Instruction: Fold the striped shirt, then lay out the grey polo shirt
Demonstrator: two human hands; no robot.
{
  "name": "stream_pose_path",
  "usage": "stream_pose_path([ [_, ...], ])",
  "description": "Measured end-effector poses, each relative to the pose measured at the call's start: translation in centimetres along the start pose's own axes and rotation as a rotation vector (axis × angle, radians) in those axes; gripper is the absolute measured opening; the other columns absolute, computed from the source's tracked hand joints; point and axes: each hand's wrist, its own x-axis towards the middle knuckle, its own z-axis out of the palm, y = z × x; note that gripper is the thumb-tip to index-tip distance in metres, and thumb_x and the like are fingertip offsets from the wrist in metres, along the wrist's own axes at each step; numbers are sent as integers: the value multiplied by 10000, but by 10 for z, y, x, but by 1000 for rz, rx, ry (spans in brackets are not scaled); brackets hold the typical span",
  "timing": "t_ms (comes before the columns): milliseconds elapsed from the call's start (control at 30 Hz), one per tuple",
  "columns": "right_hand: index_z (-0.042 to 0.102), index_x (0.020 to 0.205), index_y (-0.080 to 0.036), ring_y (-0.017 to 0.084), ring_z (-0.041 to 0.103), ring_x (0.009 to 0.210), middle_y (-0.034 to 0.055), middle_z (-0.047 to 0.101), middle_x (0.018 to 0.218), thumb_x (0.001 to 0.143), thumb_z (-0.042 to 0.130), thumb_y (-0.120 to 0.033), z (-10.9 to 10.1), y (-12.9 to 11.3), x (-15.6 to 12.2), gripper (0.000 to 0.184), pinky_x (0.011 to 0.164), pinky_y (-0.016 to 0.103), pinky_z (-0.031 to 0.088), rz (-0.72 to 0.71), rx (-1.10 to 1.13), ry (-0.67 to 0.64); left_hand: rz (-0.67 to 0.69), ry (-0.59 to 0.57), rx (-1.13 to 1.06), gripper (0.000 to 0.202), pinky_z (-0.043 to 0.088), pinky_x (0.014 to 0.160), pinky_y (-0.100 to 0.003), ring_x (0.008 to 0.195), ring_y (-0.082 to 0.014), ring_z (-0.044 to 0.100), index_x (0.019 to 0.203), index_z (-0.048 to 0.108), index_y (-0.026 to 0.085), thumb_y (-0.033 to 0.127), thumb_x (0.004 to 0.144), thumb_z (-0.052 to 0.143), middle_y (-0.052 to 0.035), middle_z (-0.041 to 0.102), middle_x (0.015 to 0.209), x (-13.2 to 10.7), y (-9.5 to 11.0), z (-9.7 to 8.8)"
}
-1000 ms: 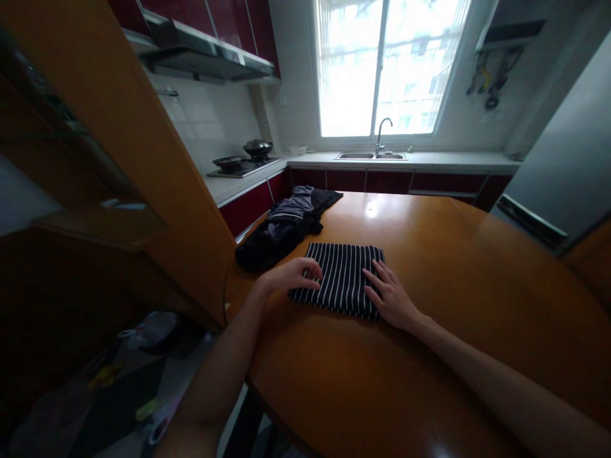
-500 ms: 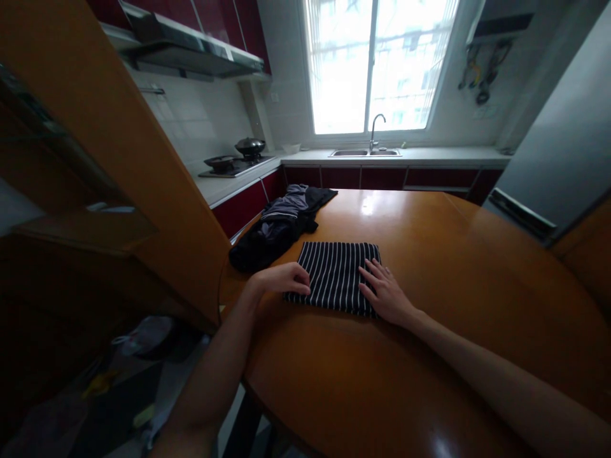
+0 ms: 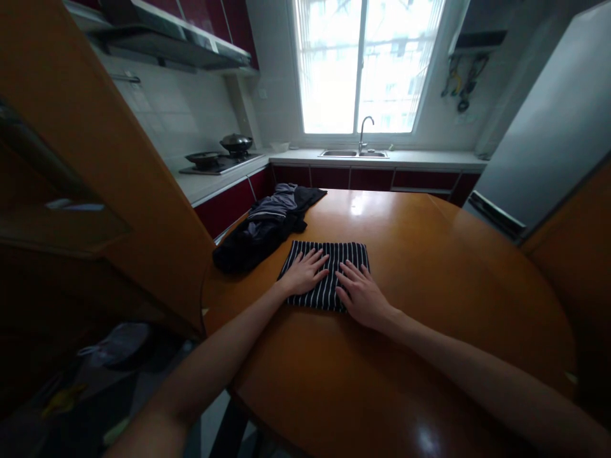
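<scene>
A black cloth with white stripes (image 3: 329, 286), folded into a flat rectangle, lies on the wooden table (image 3: 420, 254) near its left side. My left hand (image 3: 304, 272) rests flat on the left half of the cloth, fingers spread. On the right half lies my right hand (image 3: 363, 294), also flat with its fingers apart. Neither hand grips the fabric. Whether the folded cloth is a garment cannot be made out.
A heap of black and grey clothing (image 3: 272, 216) lies on the table's far left. Beyond are a stove with pans (image 3: 236, 143), a sink (image 3: 340, 153) with a faucet (image 3: 363, 130), and a fridge (image 3: 539, 127) on the right. A wooden cabinet (image 3: 157, 191) borders the left.
My left hand has opened from curled fingers at the cloth's left edge and now lies flat on top. My right hand has slid slightly inward. The view has shifted a little rightward.
</scene>
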Motion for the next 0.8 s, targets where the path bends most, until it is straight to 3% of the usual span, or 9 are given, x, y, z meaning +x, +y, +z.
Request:
stream_pose_path([
  [167,354,1546,-54,291,156,1539,191,253,1636,1014,321,-310,18,-5,58,591,1222,560,87,52,-112,-59,-6,12,46,553,142,1222,-566,1544,-276,155,1583,306,258,434,1066,216,-57,232,1660,0,-1,2],
  [267,341,1552,-51,310,155,1537,206,230,1639,1024,306,-392,29,6,79,629,1218,558,58,156,-122,-127,-12,38,46,546,149,1221,-567,1539,-284,171,1577,325,258,415,1062,232,-58,259,1652,0,-2,4],
  [467,270,1573,-39,304,121,1541,206,215,1646,1006,250,-597,24,58,80,796,1212,569,15,406,-105,-167,-30,47,5,546,116,1228,-549,1540,-286,171,1569,344,286,442,1052,264,-37,270,1650,-1,-1,5],
  [633,262,1569,-17,338,143,1533,252,207,1635,1017,249,-563,6,89,83,777,1200,590,91,606,-42,-140,-38,34,-7,561,98,1228,-545,1542,-292,157,1569,348,257,446,1049,258,-49,261,1652,0,0,4],
  [700,293,1560,-27,330,119,1538,245,188,1643,1027,266,-518,1,81,80,725,1207,578,71,551,-64,-38,-34,34,-2,561,105,1227,-545,1542,-293,157,1566,354,256,449,1048,257,-50,265,1651,0,-1,5],
  [800,358,1545,-76,298,124,1543,197,207,1652,1031,283,-506,3,48,62,674,1224,535,70,310,-60,3,-29,47,-4,546,107,1230,-539,1542,-280,160,1563,358,273,431,1049,263,-37,272,1650,1,-3,6],
])
